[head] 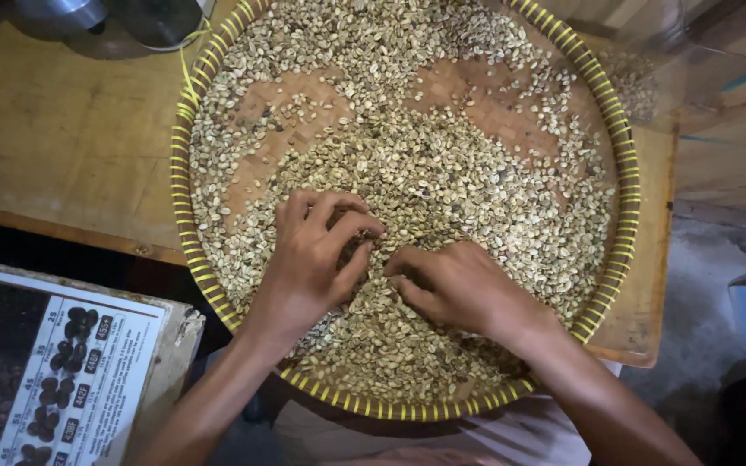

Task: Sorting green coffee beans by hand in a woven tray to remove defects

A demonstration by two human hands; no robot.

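Nearest me, at the lower left, a printed chart [53, 380] with pictures of dark roasted beans lies on a pale board, well apart from my hands. Just beyond it the round woven tray [185, 173], its rim bound in yellow and dark strips, juts over the edge of the worn wooden surface [71, 138]. My left hand [312, 259] rests knuckles-up on the heap of pale green, oval beans [442, 173], its fingers [338, 211] curled and pressed together, thumb meeting fingertips over a few beans; whether they pinch one I cannot tell. My right hand [451, 285] lies just beside it, almost touching, fingers bent inward into the beans. Past my hands the beans thin out, baring patches of reddish-brown weave [477, 86]. Farthest off, at the top left, stand shiny metal vessels [123, 17].
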